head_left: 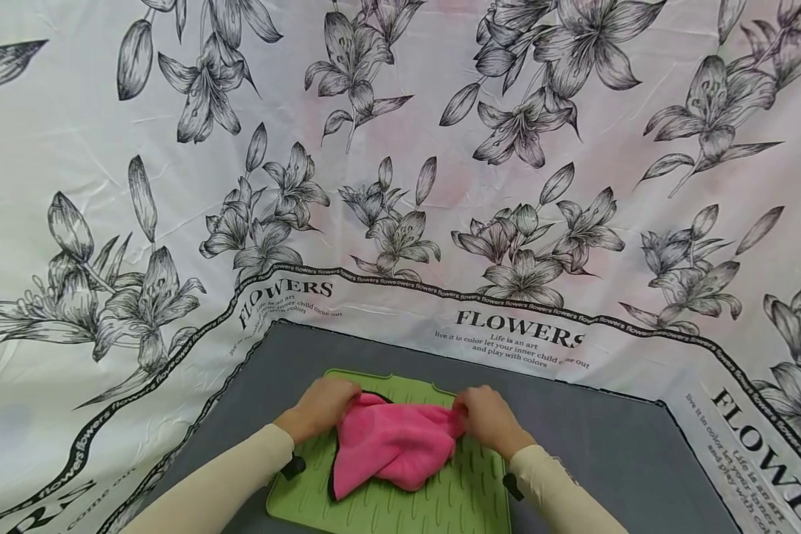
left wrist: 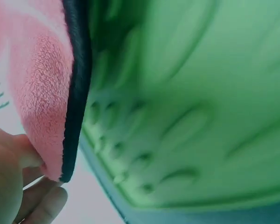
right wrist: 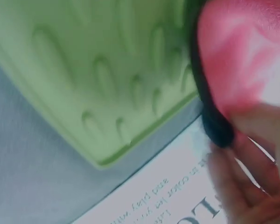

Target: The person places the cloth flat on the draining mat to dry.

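A bright pink cloth (head_left: pixel 400 441) with a fuzzy face and a black edge hangs bunched between my two hands, over a green ridged mat (head_left: pixel 287 504). My left hand (head_left: pixel 330 404) pinches one corner; the left wrist view shows thumb and fingers on the tip of the cloth (left wrist: pixel 44 93) beside its dark border. On the other side, my right hand (head_left: pixel 483 415) pinches another corner, with the black-edged cloth (right wrist: pixel 233 60) between thumb and fingers in the right wrist view. Folds sag in the middle, and the cloth hides the centre of the mat.
The mat lies on a dark grey table (head_left: pixel 574 445). White fabric with black flower prints (head_left: pixel 394 237) rises behind the table and along both sides, with lettering near the table's edge. Black straps (head_left: pixel 294 466) sit at both wrists.
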